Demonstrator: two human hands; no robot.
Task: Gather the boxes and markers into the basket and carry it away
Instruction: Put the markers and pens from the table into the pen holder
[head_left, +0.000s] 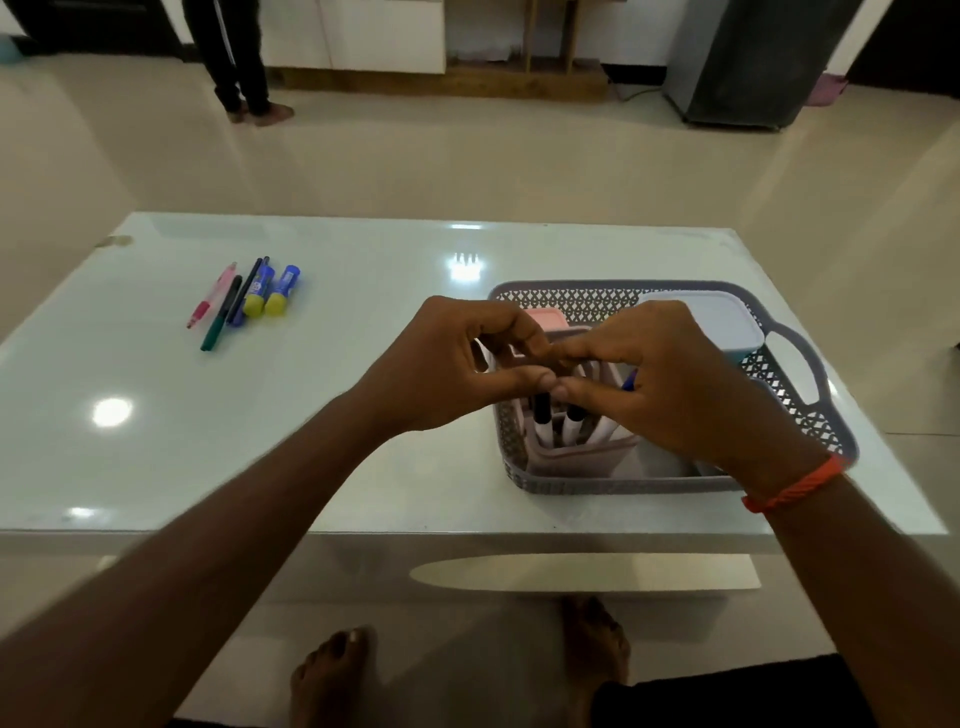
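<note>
Both hands meet fingertip to fingertip above the grey perforated plastic basket (670, 480).

The left hand (457, 364) and right hand (670, 384) curl narrow, thumbs touching; whether either grip pinches anything I cannot tell. Just below them, inside the basket's near part, a pale pink open box (576, 452) holds upright white markers with black caps (543, 415). A white lidded box (719, 325) sits in the basket's far part. Well left of the basket, loose pens and blue-and-yellow markers (244, 299) lie on the glossy white surface (311, 415).
</note>
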